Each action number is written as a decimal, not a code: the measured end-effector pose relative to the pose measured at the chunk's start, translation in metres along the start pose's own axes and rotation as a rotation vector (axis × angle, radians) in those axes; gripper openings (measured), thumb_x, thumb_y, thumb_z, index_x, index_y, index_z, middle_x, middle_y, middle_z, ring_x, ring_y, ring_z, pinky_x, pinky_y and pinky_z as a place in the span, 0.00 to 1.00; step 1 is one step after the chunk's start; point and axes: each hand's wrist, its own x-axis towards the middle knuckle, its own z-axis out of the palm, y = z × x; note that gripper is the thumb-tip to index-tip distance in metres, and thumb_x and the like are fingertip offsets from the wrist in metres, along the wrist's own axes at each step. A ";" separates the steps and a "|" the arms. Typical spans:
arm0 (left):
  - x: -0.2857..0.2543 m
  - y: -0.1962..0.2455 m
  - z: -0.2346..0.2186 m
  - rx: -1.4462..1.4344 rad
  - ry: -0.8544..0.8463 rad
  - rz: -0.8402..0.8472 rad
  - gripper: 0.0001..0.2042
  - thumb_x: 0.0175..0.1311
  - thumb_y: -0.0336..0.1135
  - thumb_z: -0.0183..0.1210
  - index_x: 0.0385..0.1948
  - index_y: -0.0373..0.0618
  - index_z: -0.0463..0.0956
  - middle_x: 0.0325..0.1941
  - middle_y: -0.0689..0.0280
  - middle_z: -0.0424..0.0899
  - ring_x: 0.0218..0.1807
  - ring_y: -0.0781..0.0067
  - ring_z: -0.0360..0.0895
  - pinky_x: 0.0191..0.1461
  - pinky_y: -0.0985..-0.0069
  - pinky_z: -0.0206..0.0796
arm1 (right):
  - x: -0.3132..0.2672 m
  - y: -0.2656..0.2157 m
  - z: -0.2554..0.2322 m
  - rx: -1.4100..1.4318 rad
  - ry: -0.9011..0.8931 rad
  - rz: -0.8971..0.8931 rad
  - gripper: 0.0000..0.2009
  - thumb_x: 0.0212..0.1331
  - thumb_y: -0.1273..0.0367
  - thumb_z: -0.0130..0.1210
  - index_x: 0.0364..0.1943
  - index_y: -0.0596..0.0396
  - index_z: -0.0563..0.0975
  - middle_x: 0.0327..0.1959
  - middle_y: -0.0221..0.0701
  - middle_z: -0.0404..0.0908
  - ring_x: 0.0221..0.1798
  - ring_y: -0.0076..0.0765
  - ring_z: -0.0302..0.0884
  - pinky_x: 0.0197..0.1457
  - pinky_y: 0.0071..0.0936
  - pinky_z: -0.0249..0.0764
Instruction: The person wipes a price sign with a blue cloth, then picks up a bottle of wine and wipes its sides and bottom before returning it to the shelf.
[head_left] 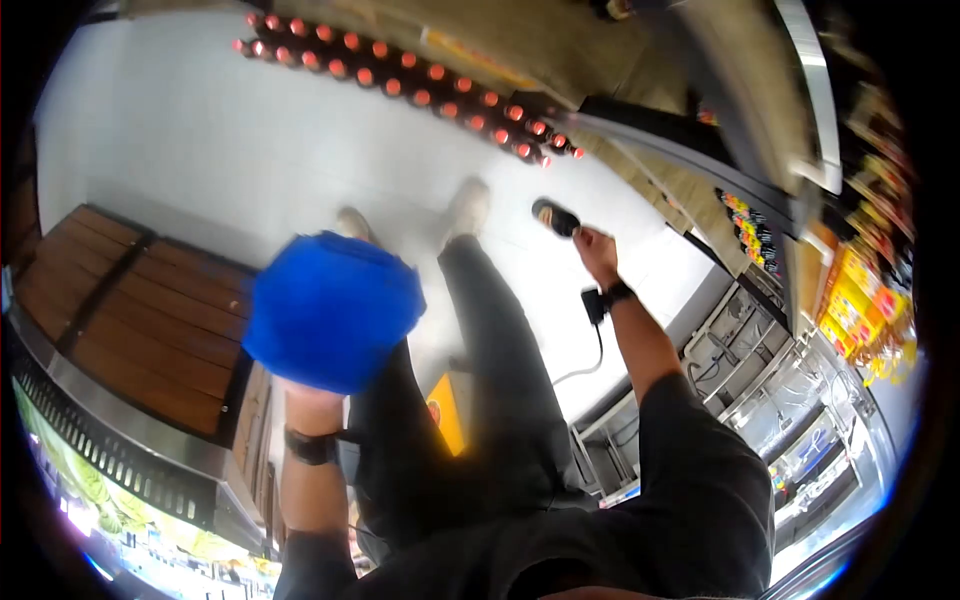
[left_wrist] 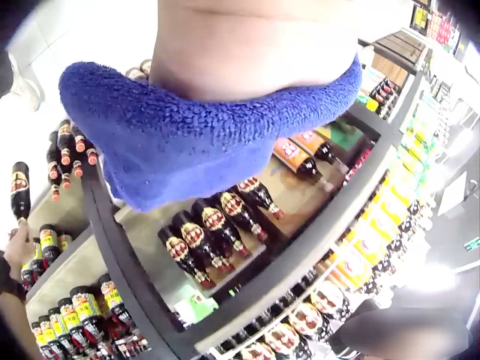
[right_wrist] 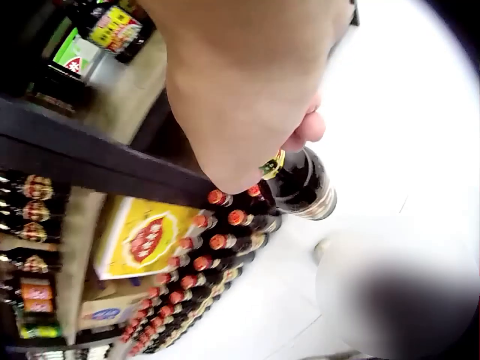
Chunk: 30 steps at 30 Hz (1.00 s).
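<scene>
A blue terry cloth [head_left: 335, 312] covers my left hand [head_left: 308, 395], with only the skin near the wrist showing below it. In the left wrist view, the cloth [left_wrist: 195, 150] wraps around the back of the hand like a mitt, hiding the fingers; I cannot tell whether they grip it. My right hand [head_left: 597, 255] holds a dark sauce bottle [head_left: 553, 217] by its neck, out to the right over the floor. Seen from the right wrist, fingers curl at the bottle's top, and its dark glass body [right_wrist: 304, 187] slants down and away from the palm.
Rows of red-capped bottles [head_left: 420, 97] stand on the pale floor ahead. Shelving with a dark frame [right_wrist: 97, 150] holds more bottles and a yellow carton [right_wrist: 146, 240]. A brown slatted stand [head_left: 130, 320] is at the left. Yellow packs [head_left: 855, 300] hang at far right.
</scene>
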 end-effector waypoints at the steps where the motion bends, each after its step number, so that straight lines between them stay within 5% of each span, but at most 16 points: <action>1: -0.011 0.012 0.010 0.031 -0.011 -0.002 0.24 0.71 0.53 0.41 0.57 0.44 0.66 0.59 0.59 0.71 0.61 0.59 0.67 0.62 0.62 0.62 | -0.029 -0.020 -0.026 0.039 0.000 -0.039 0.14 0.58 0.57 0.55 0.29 0.54 0.80 0.20 0.41 0.78 0.22 0.44 0.77 0.28 0.36 0.72; 5: -0.060 0.091 0.092 -0.575 0.013 -0.227 0.24 0.71 0.54 0.38 0.49 0.42 0.71 0.48 0.60 0.77 0.51 0.61 0.73 0.57 0.63 0.66 | -0.159 -0.112 -0.147 0.158 -0.017 -0.172 0.10 0.59 0.62 0.55 0.34 0.53 0.80 0.18 0.42 0.73 0.19 0.44 0.72 0.27 0.35 0.71; 6: -0.074 0.110 0.107 -0.540 -0.050 -0.235 0.24 0.71 0.54 0.38 0.47 0.42 0.72 0.45 0.60 0.77 0.49 0.62 0.73 0.55 0.64 0.66 | -0.191 -0.141 -0.184 0.238 0.038 -0.335 0.08 0.59 0.64 0.55 0.34 0.52 0.80 0.19 0.41 0.74 0.18 0.42 0.71 0.26 0.35 0.70; 9: -0.120 0.163 0.137 -0.463 -0.180 -0.255 0.23 0.71 0.51 0.37 0.43 0.40 0.72 0.40 0.61 0.77 0.44 0.64 0.74 0.52 0.68 0.68 | -0.291 -0.214 -0.284 0.429 0.007 -0.392 0.14 0.49 0.73 0.60 0.43 0.57 0.81 0.17 0.33 0.75 0.17 0.27 0.72 0.25 0.22 0.69; 11: -0.141 0.185 0.154 -0.503 -0.232 -0.254 0.20 0.71 0.47 0.38 0.42 0.38 0.72 0.40 0.60 0.76 0.42 0.66 0.74 0.49 0.71 0.68 | -0.342 -0.252 -0.341 0.480 0.080 -0.566 0.16 0.46 0.73 0.61 0.42 0.59 0.82 0.19 0.34 0.79 0.19 0.29 0.76 0.27 0.22 0.71; 13: -0.146 0.178 0.145 0.260 -0.486 0.217 0.17 0.70 0.44 0.43 0.44 0.38 0.73 0.42 0.59 0.78 0.44 0.64 0.75 0.50 0.71 0.69 | -0.394 -0.277 -0.373 0.559 0.186 -0.718 0.16 0.44 0.72 0.61 0.41 0.61 0.82 0.21 0.36 0.81 0.21 0.30 0.79 0.28 0.22 0.72; 16: -0.169 0.201 0.179 0.465 -0.777 0.466 0.12 0.68 0.36 0.49 0.42 0.37 0.74 0.43 0.59 0.79 0.46 0.65 0.77 0.52 0.71 0.70 | -0.438 -0.304 -0.404 0.709 0.306 -0.807 0.16 0.42 0.72 0.62 0.39 0.61 0.82 0.23 0.38 0.82 0.23 0.30 0.80 0.29 0.22 0.72; 17: -0.191 0.209 0.193 0.370 -0.809 0.348 0.12 0.68 0.36 0.49 0.42 0.37 0.73 0.43 0.59 0.79 0.46 0.65 0.77 0.53 0.70 0.71 | -0.449 -0.312 -0.400 0.823 0.365 -0.796 0.15 0.41 0.72 0.62 0.38 0.61 0.82 0.24 0.38 0.82 0.23 0.30 0.80 0.29 0.22 0.73; 22: -0.237 0.212 0.229 0.519 -0.814 0.314 0.12 0.65 0.35 0.54 0.45 0.38 0.72 0.44 0.60 0.79 0.48 0.66 0.78 0.54 0.69 0.71 | -0.467 -0.353 -0.399 1.207 0.831 -0.940 0.13 0.49 0.61 0.57 0.28 0.60 0.76 0.23 0.35 0.78 0.31 0.41 0.77 0.49 0.35 0.71; 23: -0.242 0.206 0.234 0.566 -0.800 0.393 0.12 0.64 0.34 0.55 0.45 0.38 0.72 0.44 0.60 0.79 0.48 0.67 0.78 0.54 0.69 0.71 | -0.480 -0.377 -0.407 1.580 0.694 -0.914 0.14 0.54 0.59 0.52 0.27 0.56 0.74 0.21 0.34 0.77 0.34 0.45 0.77 0.55 0.41 0.68; 27: -0.276 0.233 0.288 0.802 -0.885 0.948 0.14 0.53 0.26 0.61 0.43 0.38 0.72 0.41 0.60 0.80 0.44 0.67 0.77 0.48 0.72 0.69 | -0.468 -0.348 -0.414 1.739 0.618 -1.080 0.13 0.60 0.60 0.46 0.23 0.52 0.67 0.20 0.36 0.75 0.34 0.45 0.76 0.54 0.44 0.68; 30: -0.293 0.242 0.330 0.932 -0.668 1.389 0.16 0.46 0.23 0.62 0.40 0.38 0.73 0.39 0.59 0.80 0.42 0.65 0.76 0.45 0.72 0.67 | -0.474 -0.345 -0.450 2.067 0.836 -0.757 0.14 0.61 0.59 0.43 0.21 0.50 0.63 0.17 0.33 0.71 0.33 0.43 0.74 0.52 0.43 0.68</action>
